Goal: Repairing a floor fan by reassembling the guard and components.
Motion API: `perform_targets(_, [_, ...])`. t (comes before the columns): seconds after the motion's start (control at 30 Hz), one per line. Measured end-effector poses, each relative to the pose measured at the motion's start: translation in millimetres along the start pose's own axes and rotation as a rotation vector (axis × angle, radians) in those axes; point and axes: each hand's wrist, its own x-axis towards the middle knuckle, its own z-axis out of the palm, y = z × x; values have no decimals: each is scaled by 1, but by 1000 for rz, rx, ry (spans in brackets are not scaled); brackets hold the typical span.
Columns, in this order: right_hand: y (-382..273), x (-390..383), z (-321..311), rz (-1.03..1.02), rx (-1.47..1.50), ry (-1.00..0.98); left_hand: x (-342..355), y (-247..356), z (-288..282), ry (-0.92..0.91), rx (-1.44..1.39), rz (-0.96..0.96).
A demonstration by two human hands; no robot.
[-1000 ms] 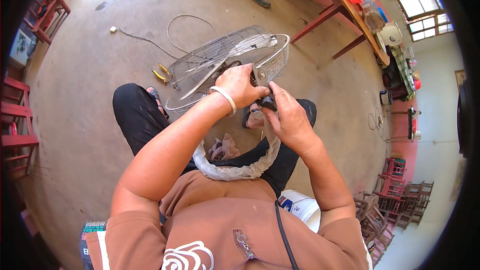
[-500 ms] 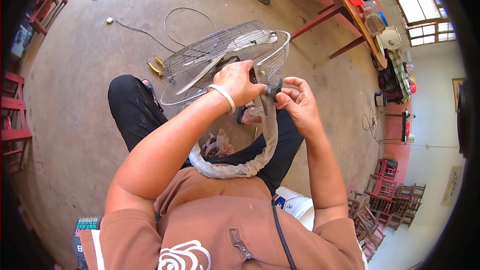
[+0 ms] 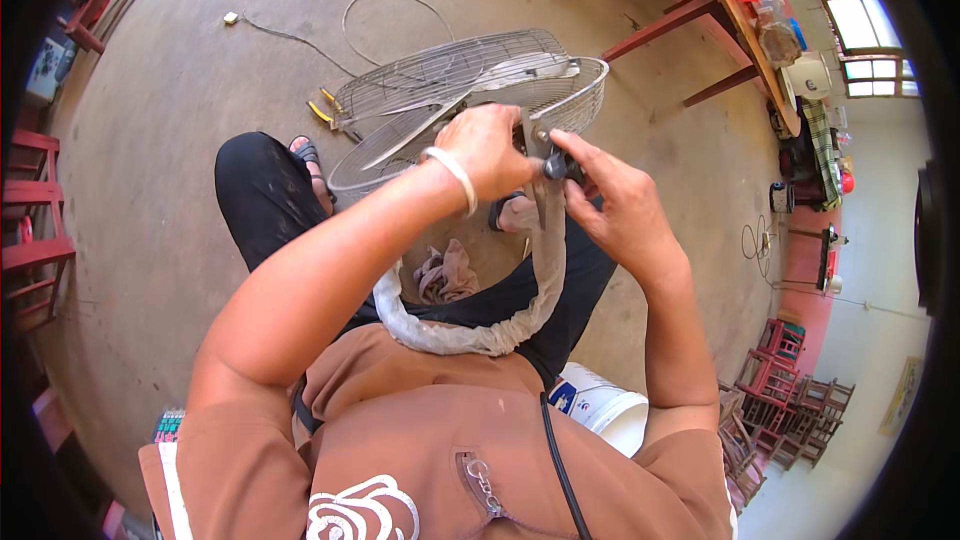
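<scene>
A fan with a wire cage (image 3: 455,58) and grey blades lies tilted in front of me, between my legs. Its curved tube stand (image 3: 478,341), wrapped in cloudy plastic, loops toward my belly. My left hand (image 3: 488,152), with a white band on the wrist, is closed on the metal bracket (image 3: 541,130) at the cage's right side; some of its fingers are hidden. My right hand (image 3: 622,198) pinches a black knob (image 3: 558,164) between thumb and fingers, at the bracket where the tube's end meets it.
Yellow-handled pliers (image 3: 321,110) and a power cord (image 3: 290,53) lie on the floor beyond the fan. A crumpled cloth (image 3: 446,273) is between my feet. A white bucket (image 3: 612,418) stands at my right side. A wooden table (image 3: 745,35) is at the far right.
My right fingers have closed in around the knob, which now sits against the bracket. My left hand keeps its place on the fan. The whole view has shifted slightly.
</scene>
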Motion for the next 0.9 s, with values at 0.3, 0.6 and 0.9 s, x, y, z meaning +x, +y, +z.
perform_targets(0.3, [14, -15, 12, 238, 194, 37, 13, 3, 4, -139, 2, -88])
perform_targets(0.6, [24, -14, 11, 261, 358, -49, 11, 2, 3, -106, 15, -44])
perform_targets(0.9, [31, 5, -10, 425, 689, -205, 4, -1, 4, -54, 16, -32])
